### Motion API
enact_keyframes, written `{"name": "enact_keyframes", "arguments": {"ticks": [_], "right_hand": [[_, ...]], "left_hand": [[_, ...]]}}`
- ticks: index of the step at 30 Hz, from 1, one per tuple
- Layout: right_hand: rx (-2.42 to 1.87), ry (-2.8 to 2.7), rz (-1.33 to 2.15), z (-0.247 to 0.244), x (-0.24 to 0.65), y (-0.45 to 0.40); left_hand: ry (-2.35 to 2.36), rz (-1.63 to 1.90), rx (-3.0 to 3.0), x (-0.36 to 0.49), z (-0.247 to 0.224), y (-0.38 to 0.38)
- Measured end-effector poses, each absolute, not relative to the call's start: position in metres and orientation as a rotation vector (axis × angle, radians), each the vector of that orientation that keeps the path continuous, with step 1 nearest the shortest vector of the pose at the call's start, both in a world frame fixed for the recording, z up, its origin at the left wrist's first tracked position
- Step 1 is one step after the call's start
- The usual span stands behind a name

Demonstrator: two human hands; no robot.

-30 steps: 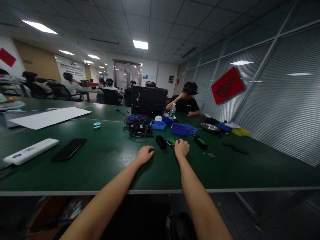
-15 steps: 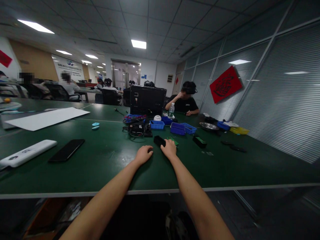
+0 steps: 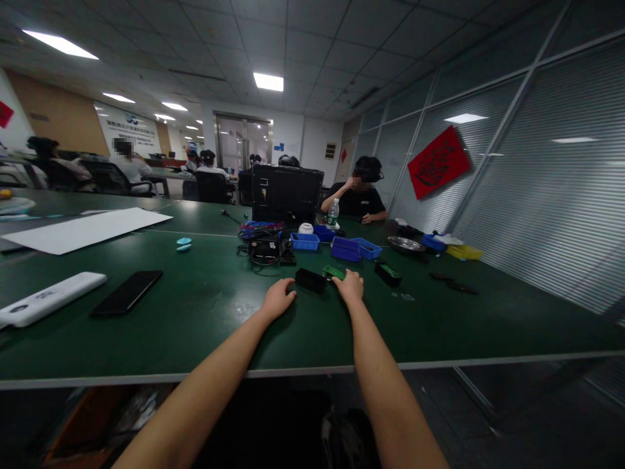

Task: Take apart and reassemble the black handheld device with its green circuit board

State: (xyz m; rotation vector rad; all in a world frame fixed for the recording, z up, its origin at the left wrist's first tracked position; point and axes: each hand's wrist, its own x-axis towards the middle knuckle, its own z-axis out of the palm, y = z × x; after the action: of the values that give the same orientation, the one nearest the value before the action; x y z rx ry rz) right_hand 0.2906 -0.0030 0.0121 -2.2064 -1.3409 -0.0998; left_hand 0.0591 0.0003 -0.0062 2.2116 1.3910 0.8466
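A black open case (image 3: 310, 280) lies on the green table in front of me. My left hand (image 3: 279, 298) rests at its left end with the fingers curled; whether they touch or grip the case is hard to tell. Just right of the case, my right hand (image 3: 349, 285) has its thumb and fingers on a green circuit board (image 3: 334, 272), whose far part shows beyond the fingertips. Further right sits another black case with a green board in it (image 3: 388, 273).
Beyond the hands stand blue bins (image 3: 346, 249), a black device with cables (image 3: 263, 250) and a monitor (image 3: 287, 193). A phone (image 3: 127, 293) and a white power strip (image 3: 53, 298) lie left. A metal bowl (image 3: 406, 245) is at right. A person sits across the table.
My right hand has left the black case and moved right onto the green board. The case now lies turned more sideways, nearer my left hand. The view has shifted slightly.
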Motion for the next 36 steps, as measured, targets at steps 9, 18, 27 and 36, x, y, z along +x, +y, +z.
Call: {"name": "enact_keyframes", "arguments": {"ticks": [9,18,27,36], "right_hand": [[-2.121,-1.371,-0.013,-0.001,0.298,0.010],[-1.626,-1.782,0.351,0.005,0.287,0.007],[-1.435,-1.443,0.400,0.004,0.287,0.013],[-1.034,-1.421,0.827,0.012,0.266,0.001]], "left_hand": [[1.363,0.850,2.208,0.059,-0.004,0.000],[1.455,0.949,2.166,0.059,-0.012,0.009],[1.469,0.815,2.142,0.059,-0.010,0.006],[1.420,0.859,2.123,0.059,-0.013,0.010]]}}
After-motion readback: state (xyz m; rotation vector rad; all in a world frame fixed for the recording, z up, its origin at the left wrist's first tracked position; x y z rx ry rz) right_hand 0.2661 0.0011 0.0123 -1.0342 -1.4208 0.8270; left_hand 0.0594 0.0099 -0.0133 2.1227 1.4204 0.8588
